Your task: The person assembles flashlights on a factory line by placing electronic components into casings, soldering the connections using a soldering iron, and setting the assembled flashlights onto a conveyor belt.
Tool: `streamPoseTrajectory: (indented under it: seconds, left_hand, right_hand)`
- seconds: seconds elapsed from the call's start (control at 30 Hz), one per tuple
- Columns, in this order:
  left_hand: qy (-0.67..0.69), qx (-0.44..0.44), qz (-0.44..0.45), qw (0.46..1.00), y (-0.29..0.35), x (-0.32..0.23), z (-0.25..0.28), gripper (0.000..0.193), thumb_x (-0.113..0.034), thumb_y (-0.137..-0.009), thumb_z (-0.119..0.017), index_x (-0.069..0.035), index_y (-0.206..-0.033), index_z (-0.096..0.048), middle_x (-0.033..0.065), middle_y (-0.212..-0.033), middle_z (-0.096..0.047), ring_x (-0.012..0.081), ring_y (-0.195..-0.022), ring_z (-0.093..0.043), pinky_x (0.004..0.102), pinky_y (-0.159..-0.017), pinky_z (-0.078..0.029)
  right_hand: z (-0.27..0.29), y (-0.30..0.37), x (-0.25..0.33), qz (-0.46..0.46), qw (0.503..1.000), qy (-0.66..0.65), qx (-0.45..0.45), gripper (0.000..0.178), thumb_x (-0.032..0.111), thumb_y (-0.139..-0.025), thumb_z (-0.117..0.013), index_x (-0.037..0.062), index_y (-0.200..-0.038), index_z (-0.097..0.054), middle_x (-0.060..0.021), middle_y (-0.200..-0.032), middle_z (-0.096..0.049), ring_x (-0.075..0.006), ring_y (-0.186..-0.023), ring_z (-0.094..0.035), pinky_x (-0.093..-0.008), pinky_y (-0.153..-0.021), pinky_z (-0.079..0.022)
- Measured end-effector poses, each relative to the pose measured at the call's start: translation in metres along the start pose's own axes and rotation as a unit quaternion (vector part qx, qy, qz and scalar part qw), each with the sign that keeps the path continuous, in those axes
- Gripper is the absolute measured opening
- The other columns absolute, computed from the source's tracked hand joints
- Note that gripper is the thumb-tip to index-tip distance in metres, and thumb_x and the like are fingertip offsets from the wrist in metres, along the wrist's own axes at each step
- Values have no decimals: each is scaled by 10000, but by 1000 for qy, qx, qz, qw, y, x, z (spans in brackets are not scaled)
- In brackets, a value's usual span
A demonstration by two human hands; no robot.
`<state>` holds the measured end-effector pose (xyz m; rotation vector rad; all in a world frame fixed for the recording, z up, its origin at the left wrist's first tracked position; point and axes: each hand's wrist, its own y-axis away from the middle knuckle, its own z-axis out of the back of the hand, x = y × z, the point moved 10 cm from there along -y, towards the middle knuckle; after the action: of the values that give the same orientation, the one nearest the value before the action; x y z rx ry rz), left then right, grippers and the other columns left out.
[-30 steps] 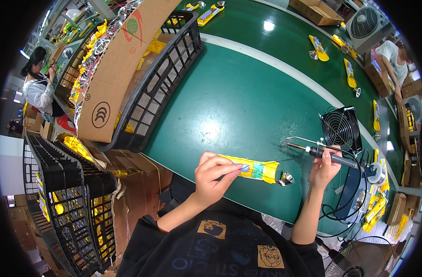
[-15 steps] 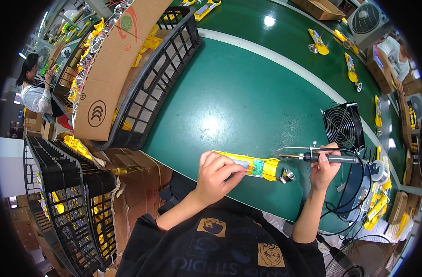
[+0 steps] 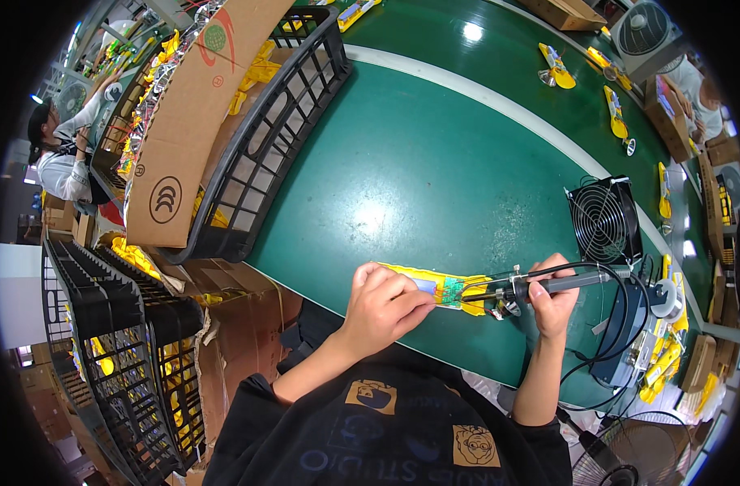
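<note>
My left hand (image 3: 386,306) is closed on the left end of a yellow flashlight shell (image 3: 474,306) lying on the green bench. Inside the shell show a pale purple battery (image 3: 424,286) and a small green circuit board (image 3: 453,290) with thin wires; whether the fingertips also pinch a wire I cannot tell. A shiny reflector (image 3: 509,310) sits by the shell's right end, partly behind the tool. In my right hand (image 3: 553,298) is a soldering iron (image 3: 574,281) with a feed tube clamped along it. Its tip points left, at the circuit board.
A black fan (image 3: 603,220) stands right of my right hand. The blue soldering station (image 3: 621,344), a solder reel (image 3: 667,300) and looped black cables lie beside it. At left is a black crate (image 3: 260,154) with a cardboard flap (image 3: 179,162). More shells lie along a far green belt (image 3: 467,61).
My right hand has moved slightly left with the soldering iron, bringing its tip from above the shell's right end onto the circuit board area. My left hand has stayed nearly still.
</note>
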<state>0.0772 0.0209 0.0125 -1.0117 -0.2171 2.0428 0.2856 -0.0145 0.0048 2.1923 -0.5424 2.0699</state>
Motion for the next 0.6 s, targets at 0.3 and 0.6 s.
streamPoseTrajectory:
  seconds: [0.3,0.6]
  left_hand:
    - [0,9,12,1000,-7,-2,2,124,-133,-619,-704,-130,-703,-613,-44,-655,-481,151,-666,-452,332,-702,-326]
    - [1,4,19,1000,-5,-1,3,118,-126,-616,-702,-127,-695,-614,-41,-654,-480,153,-667,-453,330,-702,-332]
  right_hand:
    - [5,2,-3,2,1000,20,-7,124,72,-655,-597,4,-681,-497,-23,-646,-430,-64,-521,-355,-208,-469,-274]
    - [2,2,-3,-8,1000,22,-2,114,59,-652,-592,0,-677,-498,-27,-652,-439,-67,-529,-350,-212,-474,-273]
